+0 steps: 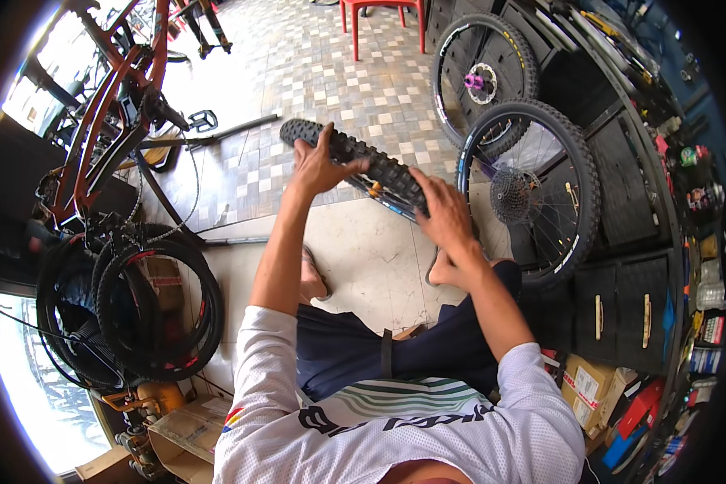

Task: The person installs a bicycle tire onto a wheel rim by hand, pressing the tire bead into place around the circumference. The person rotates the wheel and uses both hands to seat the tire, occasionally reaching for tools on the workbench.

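Observation:
A black knobby tire (359, 155) stands edge-on in front of me, angled from upper left down to the right, with part of a blue-labelled rim and a yellow piece showing beneath it. My left hand (319, 165) grips the tire near its upper left end, thumb reaching right along the tread. My right hand (440, 210) holds the tire at its lower right end, fingers over the tread. The lower part of this wheel is mostly hidden by my right arm.
At the left are an orange bicycle frame (97, 153), stacked tires (204, 323) and cardboard boxes (181, 431). Two wheels (586, 202) lean against black drawers (621, 306) at the right. A red chair (383, 8) stands beyond on the tiled floor (258, 64). Crowded shelves (706, 266) line the right edge.

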The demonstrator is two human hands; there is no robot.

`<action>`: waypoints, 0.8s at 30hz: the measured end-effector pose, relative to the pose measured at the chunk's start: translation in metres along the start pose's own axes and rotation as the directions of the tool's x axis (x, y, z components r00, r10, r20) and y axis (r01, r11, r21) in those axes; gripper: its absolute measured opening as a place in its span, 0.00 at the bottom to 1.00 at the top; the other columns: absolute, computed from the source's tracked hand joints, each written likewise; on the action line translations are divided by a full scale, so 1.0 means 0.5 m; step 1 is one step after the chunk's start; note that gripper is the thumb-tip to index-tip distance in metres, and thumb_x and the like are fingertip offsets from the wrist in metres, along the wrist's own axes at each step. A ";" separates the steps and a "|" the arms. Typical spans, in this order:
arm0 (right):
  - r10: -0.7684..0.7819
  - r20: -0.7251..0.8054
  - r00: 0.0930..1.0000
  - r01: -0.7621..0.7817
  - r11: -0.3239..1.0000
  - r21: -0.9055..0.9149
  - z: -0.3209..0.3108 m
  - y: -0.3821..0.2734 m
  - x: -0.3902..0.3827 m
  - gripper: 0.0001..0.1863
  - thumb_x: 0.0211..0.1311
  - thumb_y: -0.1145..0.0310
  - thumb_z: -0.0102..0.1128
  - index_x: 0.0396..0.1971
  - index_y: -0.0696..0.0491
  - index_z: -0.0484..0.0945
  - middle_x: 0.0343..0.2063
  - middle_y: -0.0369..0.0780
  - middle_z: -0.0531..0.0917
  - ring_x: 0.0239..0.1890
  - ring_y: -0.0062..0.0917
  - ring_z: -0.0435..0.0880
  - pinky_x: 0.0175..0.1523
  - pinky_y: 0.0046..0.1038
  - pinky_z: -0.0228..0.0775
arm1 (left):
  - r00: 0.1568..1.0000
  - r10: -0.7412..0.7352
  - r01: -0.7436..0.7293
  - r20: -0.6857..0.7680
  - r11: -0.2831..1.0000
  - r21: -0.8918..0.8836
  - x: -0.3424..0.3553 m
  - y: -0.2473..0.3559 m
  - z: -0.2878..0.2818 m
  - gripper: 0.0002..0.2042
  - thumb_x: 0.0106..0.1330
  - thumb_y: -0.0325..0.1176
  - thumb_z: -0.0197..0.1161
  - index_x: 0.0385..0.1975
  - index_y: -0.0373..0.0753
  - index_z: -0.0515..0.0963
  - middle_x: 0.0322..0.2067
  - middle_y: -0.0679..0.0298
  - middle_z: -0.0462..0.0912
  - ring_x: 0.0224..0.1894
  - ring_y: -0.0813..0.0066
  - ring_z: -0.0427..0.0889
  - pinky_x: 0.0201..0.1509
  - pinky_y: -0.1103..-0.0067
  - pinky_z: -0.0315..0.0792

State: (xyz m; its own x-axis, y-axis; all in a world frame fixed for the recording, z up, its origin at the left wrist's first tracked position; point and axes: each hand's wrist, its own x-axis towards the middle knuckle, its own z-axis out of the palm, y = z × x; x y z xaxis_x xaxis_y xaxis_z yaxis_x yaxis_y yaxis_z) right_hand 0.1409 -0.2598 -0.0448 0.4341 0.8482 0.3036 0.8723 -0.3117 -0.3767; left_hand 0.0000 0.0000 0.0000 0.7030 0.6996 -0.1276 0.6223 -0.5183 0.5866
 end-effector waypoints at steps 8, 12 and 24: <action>-0.101 0.370 0.924 0.043 0.986 0.162 -0.086 0.112 0.047 0.45 0.48 0.45 0.80 0.66 0.48 0.75 0.58 0.46 0.78 0.66 0.44 0.73 0.70 0.44 0.64 | 0.843 0.520 -0.532 0.136 0.769 0.354 -0.092 -0.050 0.019 0.43 0.46 0.49 0.85 0.64 0.47 0.74 0.58 0.56 0.74 0.65 0.52 0.71 0.69 0.56 0.65; -0.207 0.406 0.890 0.083 0.949 0.303 -0.106 0.092 0.029 0.43 0.54 0.36 0.74 0.62 0.52 0.79 0.59 0.48 0.78 0.66 0.44 0.74 0.70 0.44 0.64 | 0.833 0.486 -0.541 0.266 0.814 0.209 -0.158 -0.043 0.044 0.38 0.45 0.48 0.84 0.57 0.43 0.76 0.54 0.57 0.77 0.60 0.52 0.76 0.64 0.59 0.71; -0.220 0.506 0.834 0.116 0.967 0.229 -0.053 -0.004 0.021 0.29 0.62 0.50 0.72 0.54 0.58 0.83 0.47 0.50 0.83 0.56 0.48 0.80 0.59 0.45 0.71 | 0.847 0.477 -0.508 0.235 0.856 0.093 -0.197 -0.082 0.113 0.27 0.69 0.57 0.65 0.57 0.42 0.79 0.52 0.56 0.78 0.61 0.51 0.73 0.61 0.50 0.65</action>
State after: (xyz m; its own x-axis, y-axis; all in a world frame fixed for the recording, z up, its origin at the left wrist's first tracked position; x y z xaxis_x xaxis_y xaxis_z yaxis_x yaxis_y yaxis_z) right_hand 0.1496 -0.2613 -0.0178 0.0563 0.9927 -0.1071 0.8421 -0.1048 -0.5290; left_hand -0.0753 -0.0753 -0.0570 0.9732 0.2296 -0.0163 0.2076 -0.8449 0.4929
